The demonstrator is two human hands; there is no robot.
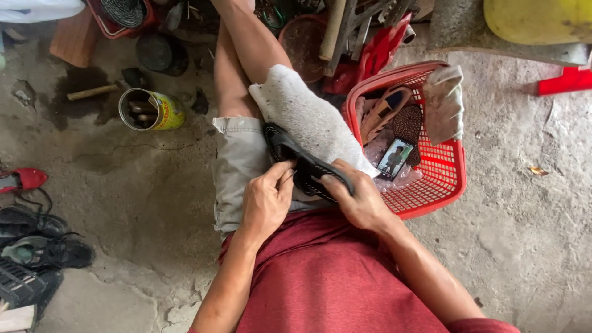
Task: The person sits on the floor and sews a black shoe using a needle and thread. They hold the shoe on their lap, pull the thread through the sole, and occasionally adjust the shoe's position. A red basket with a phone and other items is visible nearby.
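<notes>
At the far left, worn dark shoes (37, 246) lay on the concrete floor (142, 185), and further off a tin can (151, 110) holding small tools stood beside the leg. In the middle, the left hand (265, 200) pinched the black sandal (305, 168), its fingers closed on the strap edge over a pale cloth (308, 117) on the knee. The right hand (361, 200) gripped the sandal's near end. The work looked mid-way: sandal in hand, not set down. Right, a red basket (441, 179) held more footwear and a phone (394, 158).

left hand (266, 200) + right hand (359, 200) grip black sandal (302, 166) | red basket (453, 179) beside
</notes>
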